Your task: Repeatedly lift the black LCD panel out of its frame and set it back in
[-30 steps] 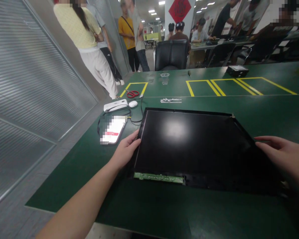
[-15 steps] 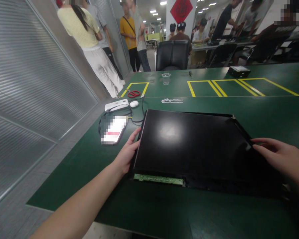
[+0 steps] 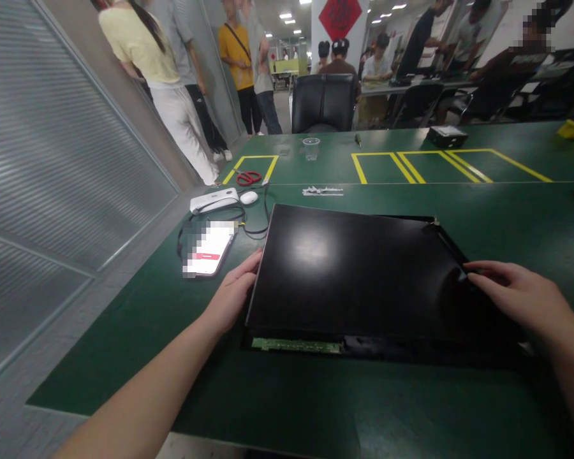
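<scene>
A glossy black LCD panel (image 3: 344, 274) lies over a black frame (image 3: 411, 350) on the green table, tilted with its left side raised. My left hand (image 3: 236, 287) is closed on the panel's left edge, its fingertips hidden behind and under it. At the right edge, my right hand (image 3: 511, 287) pinches the panel between thumb and fingers. A green circuit board strip (image 3: 296, 345) shows along the near left edge of the frame.
To the left lie a phone (image 3: 210, 248), a white device (image 3: 214, 200) with a black cable, a white mouse-shaped piece (image 3: 249, 197) and red-handled scissors (image 3: 249, 178). Farther back stand a plastic cup (image 3: 310, 149) and a black box (image 3: 447, 136). Several people are beyond the table.
The panel's left side has risen a little from the frame, with my left hand on it. More of the frame shows at the near edge. The whole view has shifted slightly.
</scene>
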Demonstrator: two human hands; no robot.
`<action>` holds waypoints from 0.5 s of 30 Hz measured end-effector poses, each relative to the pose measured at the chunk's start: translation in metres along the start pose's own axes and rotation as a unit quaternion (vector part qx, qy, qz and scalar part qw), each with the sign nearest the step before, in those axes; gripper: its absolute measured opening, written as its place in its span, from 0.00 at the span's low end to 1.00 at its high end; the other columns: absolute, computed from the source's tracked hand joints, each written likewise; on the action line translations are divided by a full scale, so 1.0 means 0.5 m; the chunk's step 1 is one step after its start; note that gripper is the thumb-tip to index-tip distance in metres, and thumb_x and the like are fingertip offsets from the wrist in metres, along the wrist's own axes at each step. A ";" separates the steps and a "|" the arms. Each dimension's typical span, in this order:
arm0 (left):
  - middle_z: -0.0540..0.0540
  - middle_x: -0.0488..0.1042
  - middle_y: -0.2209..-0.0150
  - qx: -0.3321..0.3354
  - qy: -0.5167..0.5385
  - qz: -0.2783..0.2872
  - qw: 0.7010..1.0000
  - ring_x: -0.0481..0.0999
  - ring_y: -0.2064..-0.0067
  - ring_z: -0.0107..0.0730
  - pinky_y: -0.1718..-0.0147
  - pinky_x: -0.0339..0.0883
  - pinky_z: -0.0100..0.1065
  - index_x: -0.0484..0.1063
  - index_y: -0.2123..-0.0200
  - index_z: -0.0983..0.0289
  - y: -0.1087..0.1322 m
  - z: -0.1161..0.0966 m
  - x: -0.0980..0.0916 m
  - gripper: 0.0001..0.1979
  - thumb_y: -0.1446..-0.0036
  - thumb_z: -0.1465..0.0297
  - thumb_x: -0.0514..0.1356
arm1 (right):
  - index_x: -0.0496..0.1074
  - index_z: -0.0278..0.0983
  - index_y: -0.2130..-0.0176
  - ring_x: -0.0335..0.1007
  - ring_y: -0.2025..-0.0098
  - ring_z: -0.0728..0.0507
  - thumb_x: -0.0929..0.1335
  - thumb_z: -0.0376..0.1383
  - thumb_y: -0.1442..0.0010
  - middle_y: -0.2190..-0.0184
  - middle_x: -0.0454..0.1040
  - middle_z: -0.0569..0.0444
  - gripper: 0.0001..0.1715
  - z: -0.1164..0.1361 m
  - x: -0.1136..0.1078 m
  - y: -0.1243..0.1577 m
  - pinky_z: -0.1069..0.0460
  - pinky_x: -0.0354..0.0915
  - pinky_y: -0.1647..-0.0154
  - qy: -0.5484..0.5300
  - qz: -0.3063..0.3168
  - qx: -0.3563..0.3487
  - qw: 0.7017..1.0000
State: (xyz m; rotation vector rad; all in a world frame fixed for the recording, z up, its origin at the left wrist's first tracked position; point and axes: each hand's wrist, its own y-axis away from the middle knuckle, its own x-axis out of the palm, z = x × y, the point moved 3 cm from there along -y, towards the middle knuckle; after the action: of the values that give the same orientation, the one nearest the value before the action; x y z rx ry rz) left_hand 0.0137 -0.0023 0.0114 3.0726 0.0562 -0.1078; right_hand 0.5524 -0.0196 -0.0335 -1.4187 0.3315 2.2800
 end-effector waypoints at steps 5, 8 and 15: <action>0.57 0.82 0.42 -0.007 0.078 0.081 0.994 0.68 0.30 0.63 0.33 0.65 0.52 0.87 0.49 0.61 0.003 -0.006 0.011 0.24 0.50 0.68 0.66 | 0.83 0.47 0.59 0.78 0.65 0.36 0.70 0.57 0.53 0.63 0.82 0.51 0.27 -0.003 0.000 -0.005 0.41 0.71 0.62 0.010 0.019 -0.014 1.000; 0.57 0.79 0.37 0.000 0.087 0.098 0.991 0.60 0.25 0.63 0.27 0.53 0.53 0.85 0.46 0.59 0.007 -0.003 0.009 0.25 0.49 0.65 0.71 | 0.83 0.48 0.59 0.78 0.65 0.35 0.70 0.57 0.53 0.64 0.82 0.51 0.27 -0.016 0.007 -0.010 0.41 0.71 0.62 0.008 0.011 -0.016 1.000; 0.56 0.76 0.34 0.015 0.085 0.122 0.989 0.56 0.24 0.63 0.26 0.49 0.57 0.84 0.43 0.55 0.010 -0.002 0.002 0.29 0.50 0.64 0.77 | 0.82 0.48 0.58 0.78 0.65 0.36 0.70 0.58 0.51 0.62 0.82 0.52 0.26 -0.034 0.019 -0.018 0.40 0.71 0.61 0.003 -0.010 -0.038 0.999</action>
State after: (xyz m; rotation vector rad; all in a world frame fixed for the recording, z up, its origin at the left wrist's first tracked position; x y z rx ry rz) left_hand 0.0148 -0.0073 0.0127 3.0790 -0.3147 0.1675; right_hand 0.5666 -0.0166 -0.0492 -1.4590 0.2348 2.2948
